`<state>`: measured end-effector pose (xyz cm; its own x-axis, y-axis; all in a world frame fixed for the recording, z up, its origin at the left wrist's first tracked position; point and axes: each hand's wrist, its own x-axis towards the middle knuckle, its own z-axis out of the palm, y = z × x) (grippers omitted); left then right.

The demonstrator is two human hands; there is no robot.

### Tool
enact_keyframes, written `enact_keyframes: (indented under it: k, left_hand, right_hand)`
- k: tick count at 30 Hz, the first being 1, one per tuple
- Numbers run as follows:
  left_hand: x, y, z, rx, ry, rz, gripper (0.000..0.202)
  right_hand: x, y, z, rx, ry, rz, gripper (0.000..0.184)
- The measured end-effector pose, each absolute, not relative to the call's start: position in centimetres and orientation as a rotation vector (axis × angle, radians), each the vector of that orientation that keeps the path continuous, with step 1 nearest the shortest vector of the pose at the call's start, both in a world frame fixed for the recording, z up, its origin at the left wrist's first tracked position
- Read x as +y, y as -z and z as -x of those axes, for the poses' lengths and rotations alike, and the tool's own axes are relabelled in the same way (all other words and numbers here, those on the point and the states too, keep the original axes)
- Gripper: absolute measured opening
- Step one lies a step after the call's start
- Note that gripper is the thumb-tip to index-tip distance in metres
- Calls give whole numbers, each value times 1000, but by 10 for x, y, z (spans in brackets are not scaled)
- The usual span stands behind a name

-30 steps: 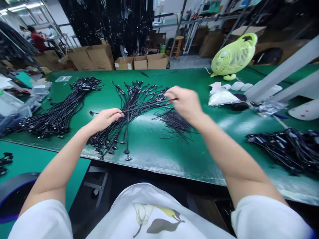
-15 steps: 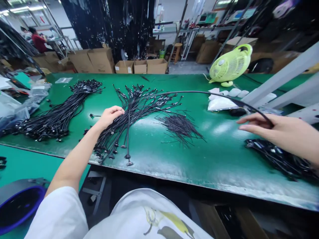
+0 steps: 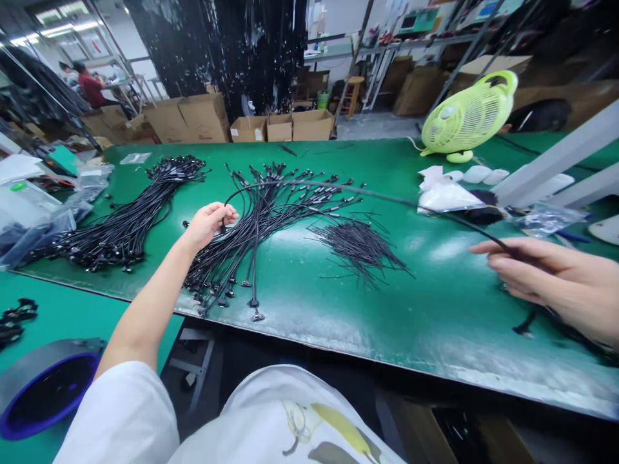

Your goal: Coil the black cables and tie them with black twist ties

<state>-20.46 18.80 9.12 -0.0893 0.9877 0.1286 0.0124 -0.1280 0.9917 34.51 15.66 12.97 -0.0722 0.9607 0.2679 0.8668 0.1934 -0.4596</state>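
A long black cable (image 3: 367, 192) arches over the green table between my two hands. My left hand (image 3: 207, 225) pinches its left end, with a short tail hanging below the fingers. On the right, the cable runs into my right hand (image 3: 556, 274), whose fingers are closed around it. Below and beside my left hand lies a spread pile of black cables (image 3: 264, 222) with small connectors at their ends. Partly hidden under my right hand is another bunch of black cables (image 3: 525, 327). A heap of thin black strips (image 3: 360, 245) lies between the hands.
Another cable bundle (image 3: 140, 216) lies at the left. Plastic bags (image 3: 87, 187) sit at the table's left end. A green fan (image 3: 469, 116), a white packet (image 3: 447, 196) and a slanted white post (image 3: 556, 154) stand at the right. A blue-rimmed bin (image 3: 89, 386) is lower left.
My left hand now grips the cable's left end, which earlier lay beyond its fingers. My right hand has turned and its fingers have closed more. The view has shifted slightly.
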Motion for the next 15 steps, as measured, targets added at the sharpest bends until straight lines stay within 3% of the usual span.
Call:
enact_keyframes:
  k: [5, 8, 11, 15]
  left_hand:
    - [167, -83, 190, 1298, -1433, -1082, 37]
    - [148, -73, 136, 1286, -1296, -1247, 30]
    - [123, -61, 74, 1318, -1061, -1656, 28]
    - [96, -52, 37, 1057, -687, -1600, 32]
  right_hand:
    - [167, -80, -335, -2171, 41, 1642, 55]
    - [139, -56, -281, -2465, -50, 1424, 38]
    - [108, -63, -219, -2784, -241, 1057, 23]
    - [115, -97, -186, -2692, 19, 1205, 28]
